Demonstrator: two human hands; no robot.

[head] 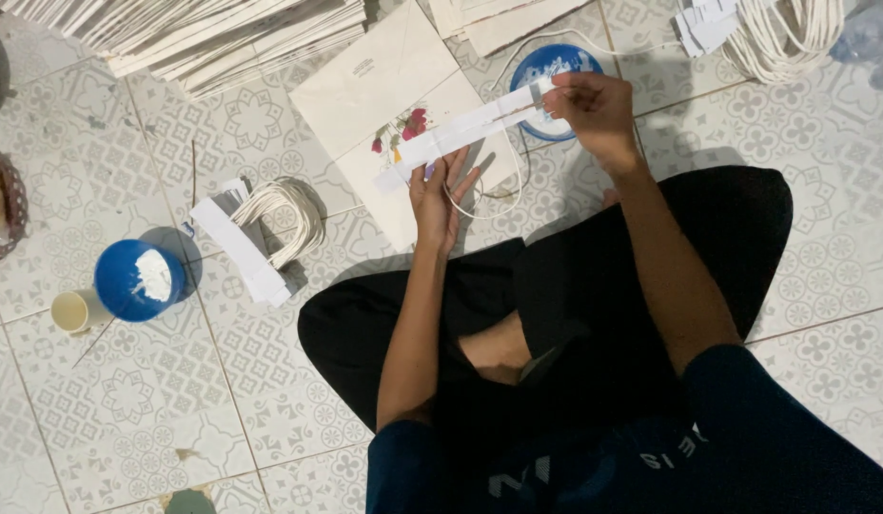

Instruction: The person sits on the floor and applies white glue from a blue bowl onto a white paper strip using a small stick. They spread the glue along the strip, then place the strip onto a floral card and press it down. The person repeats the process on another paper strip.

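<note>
Frame centre: left hand (440,195) flat-fingered under a paper strip (470,131), right hand (594,107) pinching its end. Finished stacks (204,33) upper left; cords (284,214) and strips (237,243) remain unused.

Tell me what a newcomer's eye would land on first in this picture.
First, the two hands at top centre stretching a white paper strip between them: the right hand pinches its upper end, the left hand supports the lower end. Next, the blue bowl of white paste on the tiled floor at left, and the cream paper bag with a flower print lying beneath the strip.
</note>
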